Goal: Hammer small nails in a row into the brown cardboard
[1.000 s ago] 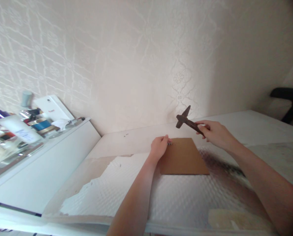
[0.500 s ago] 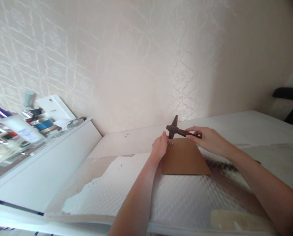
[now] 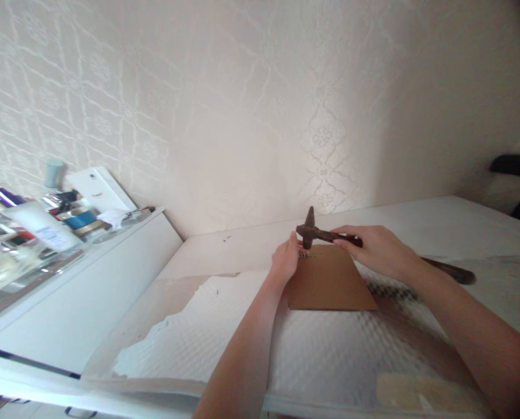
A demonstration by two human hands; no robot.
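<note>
My right hand (image 3: pixel 375 247) is closed around the handle of a dark, worn hammer (image 3: pixel 310 230). Past my wrist, a long dark piece sticks out in line with it, seemingly the handle's far end. The hammer head is just above the far left corner of a flat brown board (image 3: pixel 332 285). At that corner my left hand (image 3: pixel 286 256) has its fingers drawn together, close beside the hammer head. Whatever they pinch is too small to make out. Tiny dark marks (image 3: pixel 315 255) dot the board near the fingers.
The board lies on a white, quilted-looking sheet (image 3: pixel 190 331) with a torn edge over a white table. On the left, a white cabinet (image 3: pixel 111 291) carries bottles, tubes and a white box (image 3: pixel 100 189). A patterned wall stands behind; a black armrest-like part (image 3: pixel 515 166) is far right.
The hammer head has dipped slightly toward the board, and its handle has tilted so that the far end shows more beyond my right wrist. My left hand stays at the corner.
</note>
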